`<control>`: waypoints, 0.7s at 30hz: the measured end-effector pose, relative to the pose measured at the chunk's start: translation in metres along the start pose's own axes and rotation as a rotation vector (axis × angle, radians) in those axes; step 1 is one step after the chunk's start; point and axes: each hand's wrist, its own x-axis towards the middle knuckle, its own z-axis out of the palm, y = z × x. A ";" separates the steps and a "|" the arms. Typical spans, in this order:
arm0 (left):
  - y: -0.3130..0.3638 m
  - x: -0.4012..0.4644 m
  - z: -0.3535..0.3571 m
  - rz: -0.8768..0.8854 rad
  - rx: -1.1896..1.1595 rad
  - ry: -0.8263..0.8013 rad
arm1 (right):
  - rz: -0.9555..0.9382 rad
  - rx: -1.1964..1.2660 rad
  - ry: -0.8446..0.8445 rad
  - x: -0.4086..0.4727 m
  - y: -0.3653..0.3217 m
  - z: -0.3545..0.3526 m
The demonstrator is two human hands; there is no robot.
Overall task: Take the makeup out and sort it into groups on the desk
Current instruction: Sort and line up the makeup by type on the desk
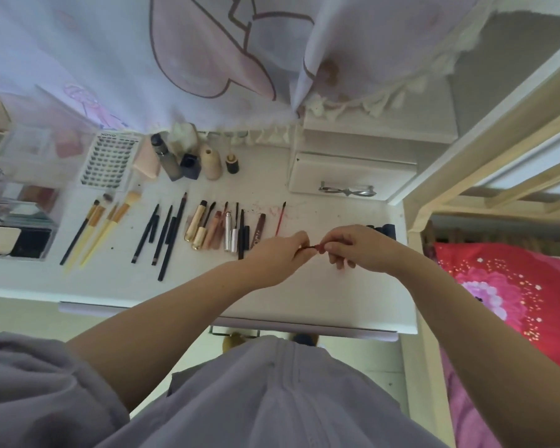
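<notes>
Both hands meet above the white desk (304, 295) and share a small red lip product (314, 248). My left hand (280, 257) pinches its dark thin end. My right hand (358, 248) pinches its red end. Most of the item is hidden by fingers. Sorted rows lie to the left: yellow-handled brushes (102, 226), black pencils (162, 236), gold and silver tubes (215, 227), a dark red lip tube (258, 230) and a thin red brush (280, 218). Bottles (193, 161) stand at the back.
A clear organizer (17, 202) with compacts sits at far left, beside a false-lash tray (109, 161). A white drawer box (349, 174) with a bow handle stands back right. A dark object (383, 229) lies behind my right hand. A curtain hangs above; a red bedspread (511, 286) lies right.
</notes>
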 end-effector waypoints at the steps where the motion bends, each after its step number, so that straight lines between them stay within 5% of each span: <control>1: 0.001 0.005 0.002 -0.063 -0.111 -0.031 | 0.022 -0.003 0.024 0.001 0.007 -0.008; 4: 0.000 0.021 0.008 -0.233 -0.380 -0.067 | 0.072 -0.066 0.135 0.007 0.028 -0.027; 7: -0.001 0.040 0.012 -0.416 -0.577 0.075 | 0.125 -0.046 0.167 0.024 0.034 -0.023; 15: -0.014 0.077 0.002 -0.461 0.174 0.156 | 0.199 -0.286 0.202 0.072 0.013 0.045; 21: -0.028 0.085 -0.002 -0.410 0.415 0.121 | 0.195 -0.413 0.260 0.083 0.003 0.067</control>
